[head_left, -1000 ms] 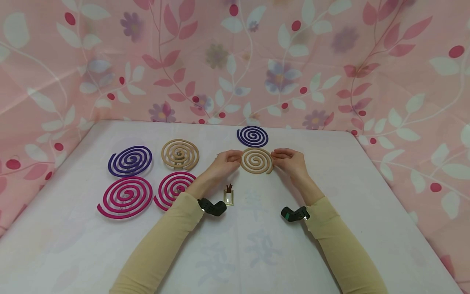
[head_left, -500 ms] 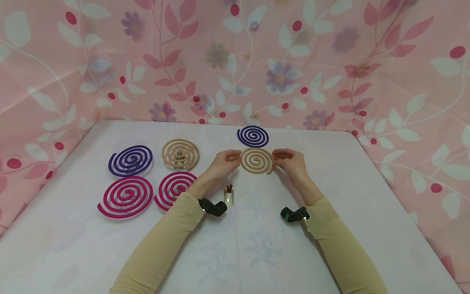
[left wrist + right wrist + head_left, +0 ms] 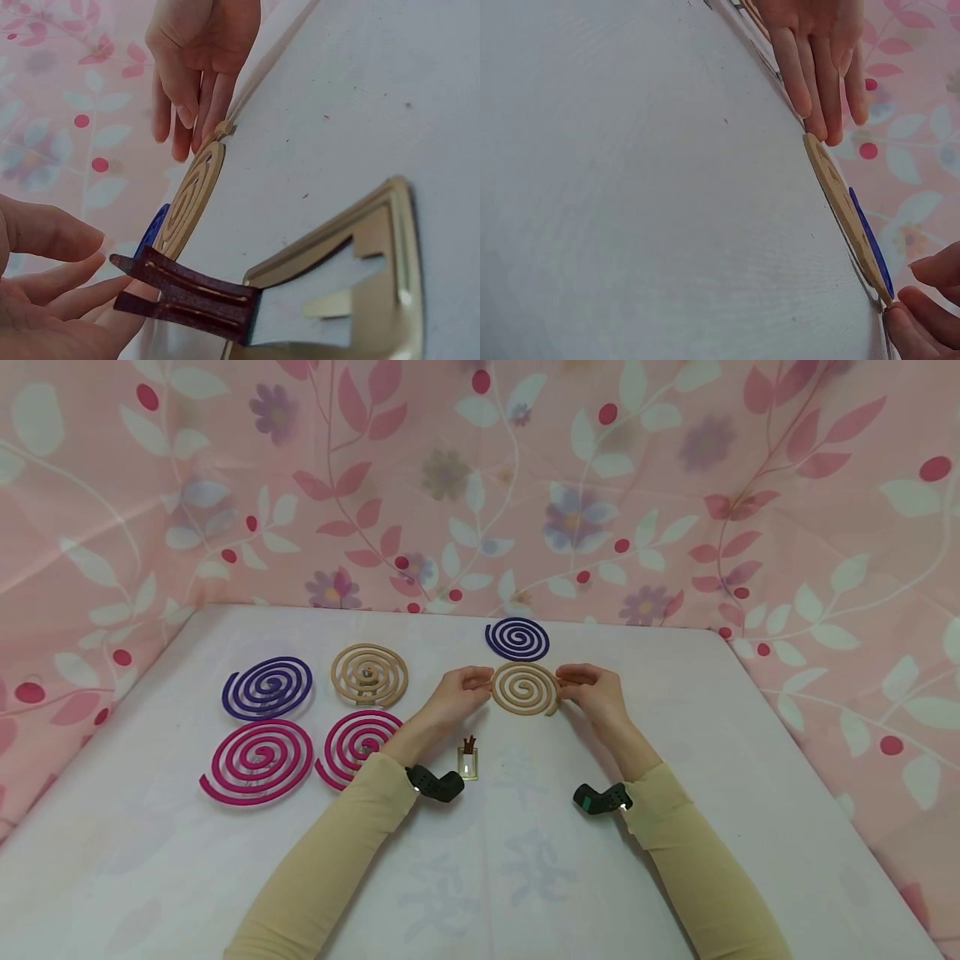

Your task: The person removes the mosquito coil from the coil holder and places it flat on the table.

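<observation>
Nothing has visibly moved. Left hand (image 3: 456, 695) and right hand (image 3: 597, 692), fingers relaxed, gripping nothing, touch the tan coil (image 3: 524, 687) on the desk (image 3: 675, 710). Four coils (image 3: 262, 755) look mounted; it and the far purple coil (image 3: 517, 639) seem undone.

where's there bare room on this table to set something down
Widest: the white tabletop between the right hand, its beige sleeve and the table's right edge. Another: between both sleeves, nearer than the small gold metal stand. Crowded: around the four pink, purple and tan spiral coils at left.
</observation>
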`<state>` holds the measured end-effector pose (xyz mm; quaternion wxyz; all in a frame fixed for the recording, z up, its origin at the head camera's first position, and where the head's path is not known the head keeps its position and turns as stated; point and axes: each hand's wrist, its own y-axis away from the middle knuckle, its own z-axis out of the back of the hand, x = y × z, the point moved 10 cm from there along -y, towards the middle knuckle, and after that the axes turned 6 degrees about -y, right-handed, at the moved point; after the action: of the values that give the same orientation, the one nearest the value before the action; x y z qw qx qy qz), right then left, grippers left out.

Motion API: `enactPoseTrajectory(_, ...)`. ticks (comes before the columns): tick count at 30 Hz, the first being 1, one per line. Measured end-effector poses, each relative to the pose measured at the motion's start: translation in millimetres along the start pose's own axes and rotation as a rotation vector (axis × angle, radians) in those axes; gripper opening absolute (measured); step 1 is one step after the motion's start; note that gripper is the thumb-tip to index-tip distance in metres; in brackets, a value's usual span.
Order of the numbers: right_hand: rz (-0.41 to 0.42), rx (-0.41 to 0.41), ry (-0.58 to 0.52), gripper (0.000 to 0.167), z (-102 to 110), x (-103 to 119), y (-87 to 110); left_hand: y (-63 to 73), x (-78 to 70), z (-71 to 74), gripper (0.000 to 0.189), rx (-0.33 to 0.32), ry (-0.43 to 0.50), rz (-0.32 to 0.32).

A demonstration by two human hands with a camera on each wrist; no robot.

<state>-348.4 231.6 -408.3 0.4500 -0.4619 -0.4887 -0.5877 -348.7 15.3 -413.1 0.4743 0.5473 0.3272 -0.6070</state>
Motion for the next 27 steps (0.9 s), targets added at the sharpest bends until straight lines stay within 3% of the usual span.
enactPoseTrajectory(5, 0.062, -0.015, 0.021, 0.040, 9.3, 17.8, 4.9, 4.6, -3.0, 0.8, 0.045, 0.034, -0.038, 0.001)
enactPoseTrajectory(9, 0.137, -0.002, -0.027, 0.038, 12.3, 36.7, 9.8, 15.0, -14.6, 6.4, 0.047, 0.067, -0.119, -0.035)
enactPoseTrajectory(16, 0.168, 0.094, -0.085, 0.040, -11.0, 51.8, 22.1, 35.9, -27.9, 22.6, 0.045, 0.107, -0.178, -0.068)
enactPoseTrajectory(27, 0.205, 0.212, -0.090, 0.038, -52.1, 63.3, 47.6, 76.2, -27.8, 73.3, 0.046, 0.134, -0.201, -0.112)
